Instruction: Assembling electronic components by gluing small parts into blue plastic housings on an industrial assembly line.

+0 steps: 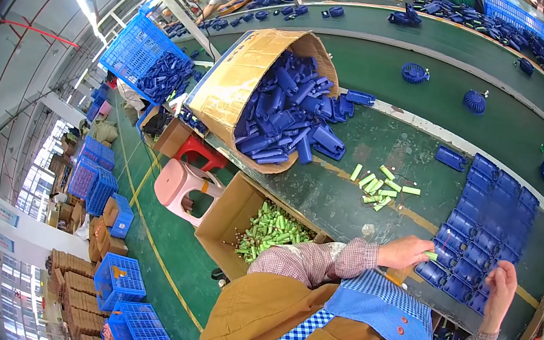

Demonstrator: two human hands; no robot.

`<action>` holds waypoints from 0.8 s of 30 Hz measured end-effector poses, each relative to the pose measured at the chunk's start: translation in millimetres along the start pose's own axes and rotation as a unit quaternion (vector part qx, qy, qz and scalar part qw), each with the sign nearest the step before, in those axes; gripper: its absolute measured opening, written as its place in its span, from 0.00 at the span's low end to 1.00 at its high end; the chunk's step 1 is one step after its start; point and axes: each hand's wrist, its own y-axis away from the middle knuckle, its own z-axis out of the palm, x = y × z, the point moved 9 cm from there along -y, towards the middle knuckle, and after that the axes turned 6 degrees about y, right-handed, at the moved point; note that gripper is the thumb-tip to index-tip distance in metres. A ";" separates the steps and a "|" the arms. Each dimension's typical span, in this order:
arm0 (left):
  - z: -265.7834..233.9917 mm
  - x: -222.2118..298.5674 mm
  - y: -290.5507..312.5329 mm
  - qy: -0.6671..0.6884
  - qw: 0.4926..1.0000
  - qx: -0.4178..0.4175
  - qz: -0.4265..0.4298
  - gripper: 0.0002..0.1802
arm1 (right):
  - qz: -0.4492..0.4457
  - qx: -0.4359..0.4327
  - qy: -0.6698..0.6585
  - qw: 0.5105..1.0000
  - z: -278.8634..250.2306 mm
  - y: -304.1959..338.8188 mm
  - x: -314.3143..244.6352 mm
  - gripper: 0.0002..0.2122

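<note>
Green and small, one cell (pixel 432 256) is pinched between the thumb and finger of our left hand (pixel 406 252), close to the blue shells (pixel 478 235) set in rows on the table (pixel 323 201). Our right hand (pixel 500 286) is by the shells, fingers bent; we cannot tell if it grips anything. We seem to be putting cells into shells, so next we likely need to line this one up and lay it in gently.

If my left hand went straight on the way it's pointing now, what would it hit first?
Most likely the rows of blue casings, just past the green cell held in your left hand. Its height above them is hard to judge, so it might pass over.
</note>
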 end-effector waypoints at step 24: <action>-5.4 -4.9 -0.8 0.116 0.988 -0.017 -0.101 0.08 | -0.055 0.549 0.388 0.738 -334.2 106.2 -55.3 0.08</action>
